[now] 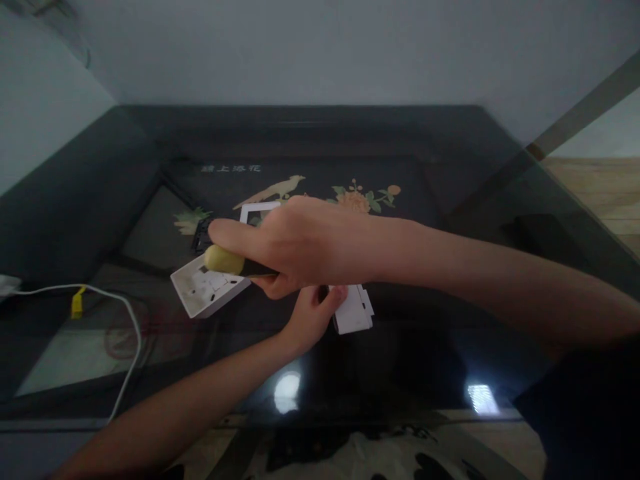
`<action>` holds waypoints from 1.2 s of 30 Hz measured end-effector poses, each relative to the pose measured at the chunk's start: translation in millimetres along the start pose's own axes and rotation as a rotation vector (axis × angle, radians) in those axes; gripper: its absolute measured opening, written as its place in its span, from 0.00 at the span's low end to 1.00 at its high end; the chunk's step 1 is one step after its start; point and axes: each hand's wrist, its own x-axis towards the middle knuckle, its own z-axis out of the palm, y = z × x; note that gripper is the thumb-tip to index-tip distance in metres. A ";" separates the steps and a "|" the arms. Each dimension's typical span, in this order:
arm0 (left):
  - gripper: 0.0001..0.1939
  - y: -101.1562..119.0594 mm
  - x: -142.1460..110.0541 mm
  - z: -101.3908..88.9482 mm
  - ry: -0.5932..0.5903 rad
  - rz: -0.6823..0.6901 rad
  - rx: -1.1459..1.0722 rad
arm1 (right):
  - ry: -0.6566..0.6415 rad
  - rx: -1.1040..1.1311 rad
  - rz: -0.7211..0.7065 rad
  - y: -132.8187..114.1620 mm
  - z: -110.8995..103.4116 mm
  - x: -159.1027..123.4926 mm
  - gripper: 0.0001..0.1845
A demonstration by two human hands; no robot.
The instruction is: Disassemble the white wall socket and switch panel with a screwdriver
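Note:
My right hand [305,243] is closed around a screwdriver [225,260] with a yellow and black handle. The handle's rounded end points left; its shaft and tip are hidden behind the hand. Just below, my left hand [313,317] grips a small white plastic piece [354,315] with tabs along its right edge, and part of this hand is covered by the right one. An open white plastic box [205,293] lies tilted to the left of both hands. Behind the right hand, a white frame [260,209] shows in part, beside a small black part [201,236].
The dark glass tabletop [425,373] has a bird and flower picture and reflects lights. At the left, a white cable [131,313] with a yellow tag [77,302] runs to the front edge. A pale wall [320,53] rises behind the table.

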 end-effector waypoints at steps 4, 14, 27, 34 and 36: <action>0.23 1.3 0.1 2.3 0.005 0.026 -0.013 | 0.058 0.042 -0.047 4.4 0.7 -1.6 0.18; 0.19 -3.2 0.3 3.3 0.053 0.064 0.030 | -0.013 -0.028 0.002 -2.8 -5.8 -8.5 0.19; 0.20 -0.6 1.9 5.7 0.016 0.073 0.058 | -0.133 0.032 -0.195 -0.5 24.3 17.6 0.14; 0.21 -4.3 2.5 6.7 0.012 0.105 0.037 | -0.201 0.006 -0.098 16.7 28.9 0.8 0.11; 0.21 -3.1 2.5 6.4 -0.005 0.119 0.034 | -0.143 0.031 -0.053 19.7 19.3 -3.9 0.11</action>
